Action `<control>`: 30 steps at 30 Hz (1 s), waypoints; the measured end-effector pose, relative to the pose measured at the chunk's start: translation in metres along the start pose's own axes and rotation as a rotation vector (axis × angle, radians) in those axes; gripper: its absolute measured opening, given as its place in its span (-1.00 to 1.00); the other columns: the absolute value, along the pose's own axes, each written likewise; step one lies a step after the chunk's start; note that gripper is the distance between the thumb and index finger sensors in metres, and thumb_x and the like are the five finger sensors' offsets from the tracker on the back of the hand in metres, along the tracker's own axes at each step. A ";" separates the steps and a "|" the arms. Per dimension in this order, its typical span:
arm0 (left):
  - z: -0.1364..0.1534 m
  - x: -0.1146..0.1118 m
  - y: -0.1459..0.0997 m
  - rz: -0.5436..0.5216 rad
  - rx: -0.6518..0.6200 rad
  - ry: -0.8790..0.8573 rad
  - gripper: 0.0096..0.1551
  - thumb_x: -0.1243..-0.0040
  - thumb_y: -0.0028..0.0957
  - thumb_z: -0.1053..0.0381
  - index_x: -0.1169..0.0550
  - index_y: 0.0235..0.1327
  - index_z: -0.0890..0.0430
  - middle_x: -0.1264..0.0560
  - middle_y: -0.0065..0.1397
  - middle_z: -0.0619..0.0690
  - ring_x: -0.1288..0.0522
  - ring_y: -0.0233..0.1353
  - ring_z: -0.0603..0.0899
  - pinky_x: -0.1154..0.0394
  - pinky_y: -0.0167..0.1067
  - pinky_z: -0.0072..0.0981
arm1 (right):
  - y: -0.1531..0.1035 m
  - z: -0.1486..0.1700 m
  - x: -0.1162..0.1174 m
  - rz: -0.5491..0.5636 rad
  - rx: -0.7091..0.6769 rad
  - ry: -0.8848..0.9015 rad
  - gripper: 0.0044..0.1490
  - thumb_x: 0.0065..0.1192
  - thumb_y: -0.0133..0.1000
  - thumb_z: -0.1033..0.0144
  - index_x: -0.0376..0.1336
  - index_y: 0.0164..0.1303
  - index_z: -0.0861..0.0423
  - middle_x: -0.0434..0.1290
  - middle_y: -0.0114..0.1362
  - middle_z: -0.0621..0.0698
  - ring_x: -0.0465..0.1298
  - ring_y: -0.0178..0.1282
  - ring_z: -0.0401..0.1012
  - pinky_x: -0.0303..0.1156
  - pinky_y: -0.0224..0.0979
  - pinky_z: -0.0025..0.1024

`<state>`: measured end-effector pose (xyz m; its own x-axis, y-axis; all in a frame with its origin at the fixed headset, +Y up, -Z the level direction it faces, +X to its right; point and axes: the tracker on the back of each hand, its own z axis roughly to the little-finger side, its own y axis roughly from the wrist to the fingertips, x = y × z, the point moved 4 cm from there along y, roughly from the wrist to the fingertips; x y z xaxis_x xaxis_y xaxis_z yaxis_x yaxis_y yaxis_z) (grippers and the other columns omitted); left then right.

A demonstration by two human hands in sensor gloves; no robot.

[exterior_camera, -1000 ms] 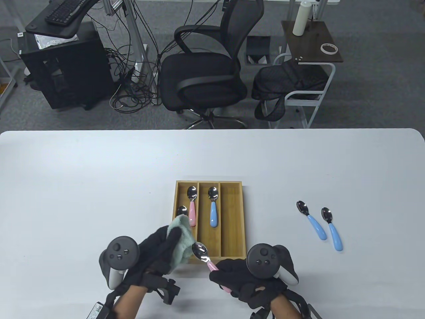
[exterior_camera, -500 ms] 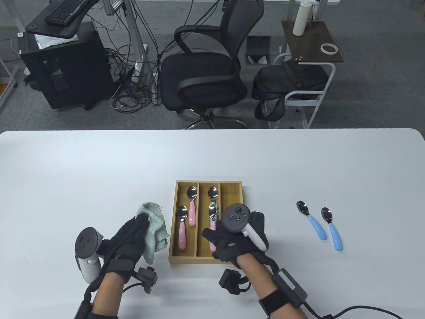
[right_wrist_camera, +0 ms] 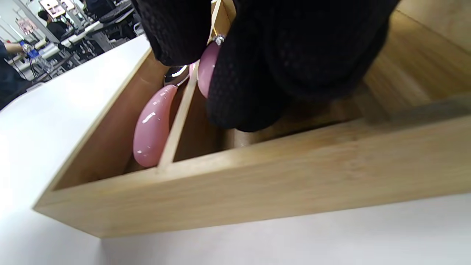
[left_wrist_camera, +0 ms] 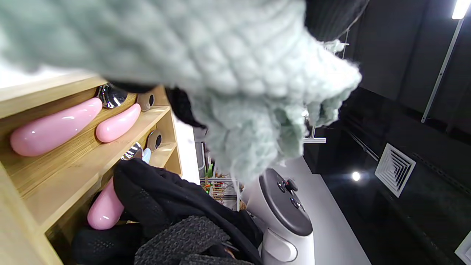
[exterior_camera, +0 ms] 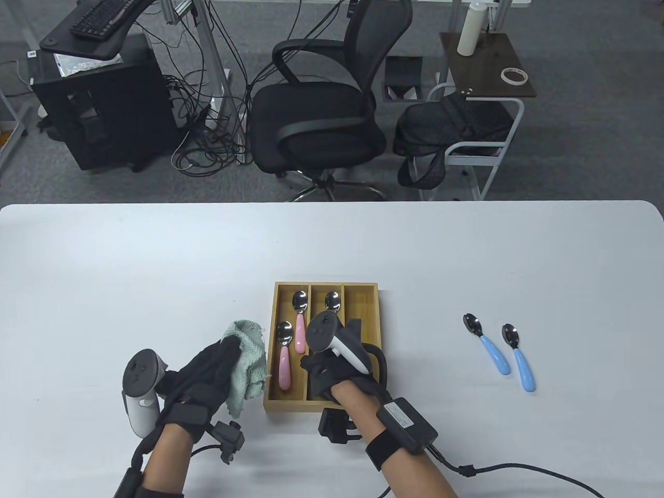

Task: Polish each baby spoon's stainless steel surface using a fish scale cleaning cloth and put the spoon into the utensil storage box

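Pink spoon [right_wrist_camera: 206, 66] is in the right hand [exterior_camera: 332, 376], low in the box's middle slot; in the right wrist view black fingers [right_wrist_camera: 235, 99] curl round its handle, right beside the divider. Left wrist view shows the same handle end [left_wrist_camera: 106, 208] poking out under the glove. Bowl is hidden by the hand in the table view.

Box [exterior_camera: 369, 290] sits at lower center of the table view, wood, 3 slots. Left slot holds 2 pink spoons: one near the top [exterior_camera: 300, 321], one lower [exterior_camera: 284, 358], lying side by side, bowls toward the top of the frame. Middle slot also has a spoon bowl [exterior_camera: 333, 301] showing above the right hand; its handle is covered. Right slot: mostly hidden behind the hand and tracker, visible part is bare wood.

Cloth [exterior_camera: 250, 358], pale green, waffle-like weave, is held by the left hand [exterior_camera: 199, 376] just left of the box; fingers are closed on it, w/ the cloth bunched and hanging past them toward the box's left wall. In the left wrist view it fills the top of the frame [left_wrist_camera: 220, 73].

2 blue spoons lie on the counter [exterior_camera: 155, 270] well to the right of the box, apart from both hands: one [exterior_camera: 487, 345] left, one [exterior_camera: 520, 358] right, near each other, roughly parallel, bowls toward upper left.

Beyond the counter's far edge: office chair [exterior_camera: 321, 104] at top center, dark bag [exterior_camera: 451, 129] at a side table, upper right.
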<state>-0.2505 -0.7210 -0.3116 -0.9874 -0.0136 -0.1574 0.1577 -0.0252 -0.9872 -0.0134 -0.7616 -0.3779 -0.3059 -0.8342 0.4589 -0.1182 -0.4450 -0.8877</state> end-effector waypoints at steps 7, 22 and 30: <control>0.001 0.000 0.000 0.001 0.002 0.008 -0.42 0.02 0.35 -0.21 -0.60 0.21 0.23 -0.71 -0.02 -0.02 -0.78 -0.11 0.05 -0.70 -0.07 -0.06 | -0.007 0.003 -0.001 0.004 -0.010 -0.013 -0.13 0.15 0.36 0.10 0.00 0.54 0.50 0.49 0.29 0.21 0.74 -0.22 -0.25 0.74 -0.17 -0.49; 0.003 -0.007 -0.001 0.036 0.006 -0.016 -0.41 0.02 0.35 -0.21 -0.57 0.26 0.23 -0.70 0.05 0.01 -0.77 -0.04 0.10 -0.68 -0.02 -0.01 | -0.049 0.162 -0.129 0.426 0.275 0.059 -0.37 0.10 0.35 0.03 0.21 0.46 0.21 0.52 0.22 0.05 0.67 -0.09 -0.13 0.65 -0.03 -0.28; 0.004 -0.015 -0.001 0.072 0.008 -0.019 -0.40 0.04 0.35 -0.21 -0.56 0.28 0.23 -0.69 0.07 0.02 -0.76 -0.01 0.12 -0.67 0.01 0.02 | -0.065 0.306 -0.136 0.415 0.659 -0.039 -0.33 0.11 0.34 0.03 0.14 0.53 0.17 0.22 0.56 0.28 0.43 0.37 0.21 0.43 0.34 0.12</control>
<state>-0.2360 -0.7252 -0.3078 -0.9732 -0.0348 -0.2272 0.2283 -0.0313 -0.9731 0.3254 -0.7192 -0.3712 -0.1677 -0.9802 0.1055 0.5886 -0.1854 -0.7869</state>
